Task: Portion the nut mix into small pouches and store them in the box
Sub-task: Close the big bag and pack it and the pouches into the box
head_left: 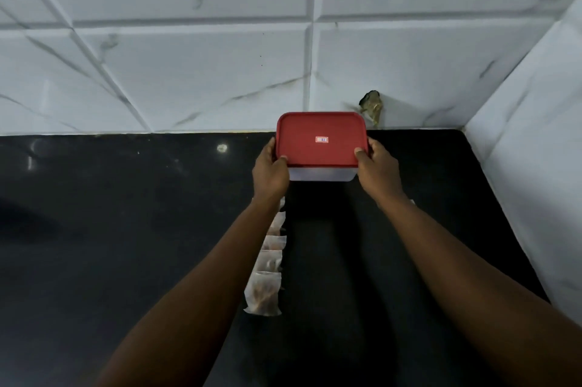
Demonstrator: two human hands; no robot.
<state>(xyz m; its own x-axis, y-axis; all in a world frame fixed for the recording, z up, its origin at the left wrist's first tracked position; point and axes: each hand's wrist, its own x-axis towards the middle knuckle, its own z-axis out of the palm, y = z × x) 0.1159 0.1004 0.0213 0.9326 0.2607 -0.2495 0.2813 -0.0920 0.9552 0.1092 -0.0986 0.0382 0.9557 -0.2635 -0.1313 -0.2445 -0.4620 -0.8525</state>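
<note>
Head view: a person's left hand (271, 170) and right hand (376, 169) clamp the two short ends of a box (322, 175), thumbs on its closed red lid (321, 128).
Box position: at the back of the black counter (126, 229), close to the tiled wall (189, 71); whether it rests on the counter or is lifted cannot be told.
Edges: the counter stops at the tiled wall behind and at a side wall (535, 134) on the right, forming a corner just right of the box.
Open room: the counter runs wide to the left of the arms, narrower to the right.
Nearby: a row of filled pouches (267, 276) lies along the left forearm, partly hidden by it.
Wall: a dark ragged hole (371, 106) sits low in the tile, behind the box's right corner.
Surface: glossy black, with a small light reflection (222, 147) left of the box.
</note>
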